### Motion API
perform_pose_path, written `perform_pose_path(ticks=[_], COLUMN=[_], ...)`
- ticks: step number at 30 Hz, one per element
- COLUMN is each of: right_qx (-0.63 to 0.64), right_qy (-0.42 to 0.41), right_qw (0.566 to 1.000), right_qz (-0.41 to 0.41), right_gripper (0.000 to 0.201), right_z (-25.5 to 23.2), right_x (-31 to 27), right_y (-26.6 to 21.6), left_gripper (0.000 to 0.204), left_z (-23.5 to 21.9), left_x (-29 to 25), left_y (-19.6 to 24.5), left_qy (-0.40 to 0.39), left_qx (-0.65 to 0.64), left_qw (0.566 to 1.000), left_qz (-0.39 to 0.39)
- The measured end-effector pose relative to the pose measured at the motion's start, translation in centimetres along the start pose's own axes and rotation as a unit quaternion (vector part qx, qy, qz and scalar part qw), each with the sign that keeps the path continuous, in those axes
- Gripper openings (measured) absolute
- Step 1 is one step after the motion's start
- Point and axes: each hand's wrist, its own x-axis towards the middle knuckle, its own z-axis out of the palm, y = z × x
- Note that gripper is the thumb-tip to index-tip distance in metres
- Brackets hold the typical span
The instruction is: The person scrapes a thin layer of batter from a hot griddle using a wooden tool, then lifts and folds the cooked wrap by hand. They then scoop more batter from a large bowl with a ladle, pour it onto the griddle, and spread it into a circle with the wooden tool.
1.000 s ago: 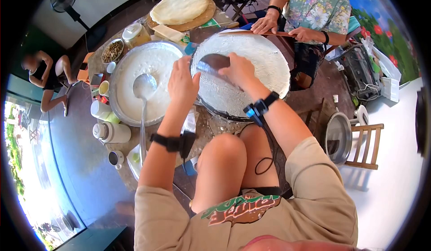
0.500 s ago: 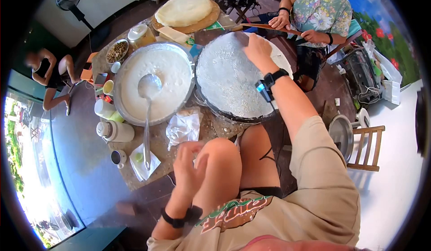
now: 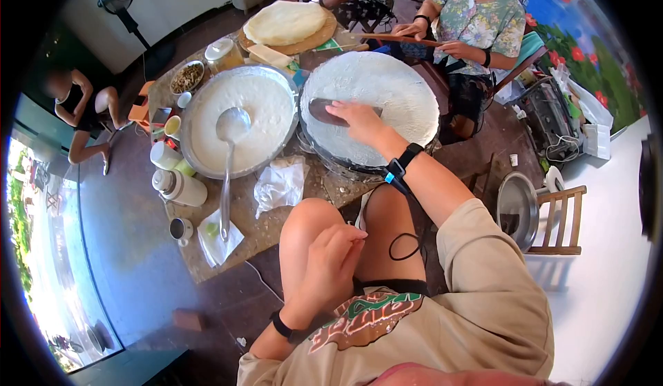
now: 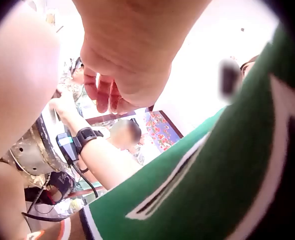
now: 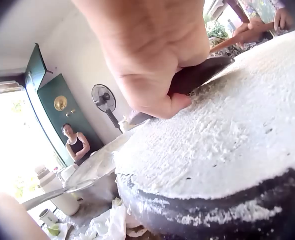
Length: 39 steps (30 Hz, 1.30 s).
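Note:
My right hand (image 3: 359,120) grips a dark, flat scraper (image 3: 327,112) over the left half of a round griddle (image 3: 387,85). White batter coats the griddle from edge to edge. In the right wrist view the scraper (image 5: 203,75) is tilted, its lower edge right at the batter, and rough crumbs of batter (image 5: 207,117) lie beside it. My left hand (image 3: 330,265) is drawn back over my lap near the knee, fingers loosely bent. Nothing shows in the left hand (image 4: 127,70) in the left wrist view.
Left of the griddle stands a basin (image 3: 195,152) of batter with a ladle (image 3: 226,172) in it. A crumpled white cloth (image 3: 280,186), a thermos (image 3: 181,187) and a cup (image 3: 181,229) are nearby. Flat sheets (image 3: 286,23) lie on a board behind. A person opposite holds a long wooden stick (image 3: 397,39).
My left hand has dropped from beside the griddle down to my lap. With the scraper, my right hand went to the griddle's far side, then came back toward its left half.

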Motion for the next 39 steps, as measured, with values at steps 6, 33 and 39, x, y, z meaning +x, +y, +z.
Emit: perform_pose_path(ticks=[6, 33, 39], right_qx=[0.027, -0.019, -0.015], right_qy=[0.001, 0.088, 0.006], right_qw=[1.0, 0.986, 0.994], right_qz=[-0.001, 0.142, 0.109], right_gripper=[0.058, 0.062, 0.068], right_z=[-0.6, -5.0, -6.1], right_x=[-4.4, -11.4, -13.6], right_y=[-2.3, 3.8, 2.5], left_gripper=[0.02, 0.021, 0.022], left_z=[-0.5, -0.4, -0.3], left_x=[-0.5, -2.7, -2.6], left_y=[1.6, -5.0, -4.8], left_qy=[0.037, -0.091, -0.077], left_qx=[0.047, -0.302, -0.296], left_qw=[0.998, 0.942, 0.948], left_qz=[0.003, -0.112, -0.088])
